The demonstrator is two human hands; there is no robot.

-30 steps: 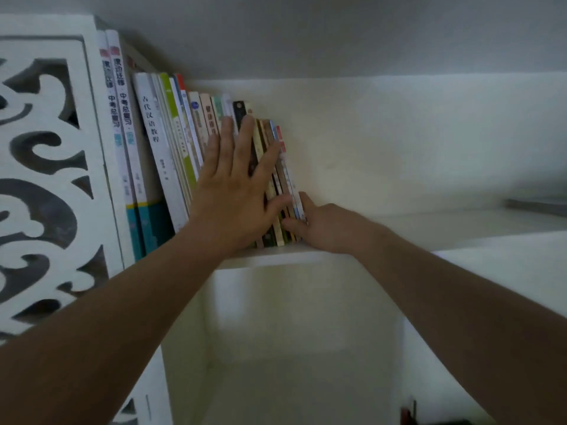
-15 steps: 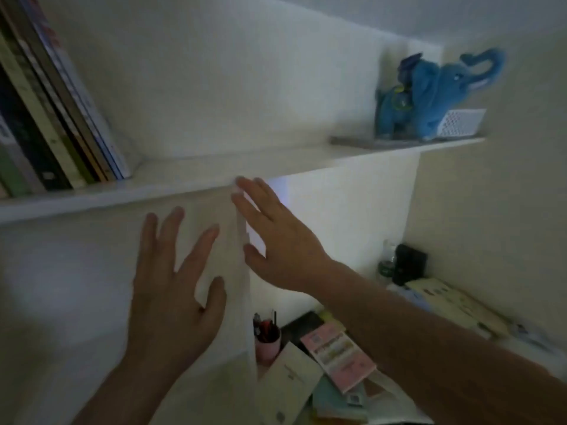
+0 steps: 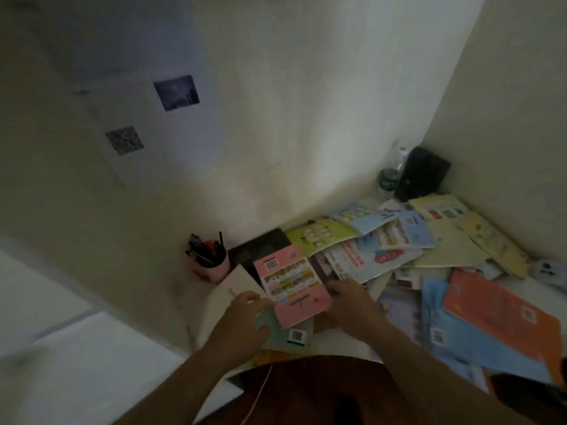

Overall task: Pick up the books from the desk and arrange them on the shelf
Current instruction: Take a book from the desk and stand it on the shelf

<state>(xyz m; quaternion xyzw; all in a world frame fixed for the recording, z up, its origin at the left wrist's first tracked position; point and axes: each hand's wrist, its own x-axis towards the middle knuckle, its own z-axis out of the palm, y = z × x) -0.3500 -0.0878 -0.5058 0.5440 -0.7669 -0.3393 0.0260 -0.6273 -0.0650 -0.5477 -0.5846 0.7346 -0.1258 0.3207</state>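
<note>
My left hand [image 3: 245,314] curls its fingers round the left edge of a pink book [image 3: 291,283], thumb underneath against a pale green book [image 3: 288,331] that lies just below the pink one. My right hand [image 3: 349,297] is at the pink book's right edge, fingers bent down onto the pile there; whether it pinches the book or only rests beside it, I cannot tell in this dim, blurred view. The pink book lies tilted between my two hands, its back cover with small coloured pictures facing up.

Just left of my left hand lies a cream book [image 3: 233,286], partly under the pink one. Beyond it, up and left of my left hand, stands a pink cup [image 3: 214,266] holding pens and pencils that stick up out of its mouth.

To the right of my right hand an orange book [image 3: 497,311] lies on a blue book [image 3: 478,342]. Farther off, the desk [image 3: 518,285] is strewn with overlapping books, a green book [image 3: 319,236] and light blue ones among them.

In the far corner, well beyond my right hand, stand a plastic bottle [image 3: 391,176] and, touching it on the right, a black box [image 3: 422,174].
</note>
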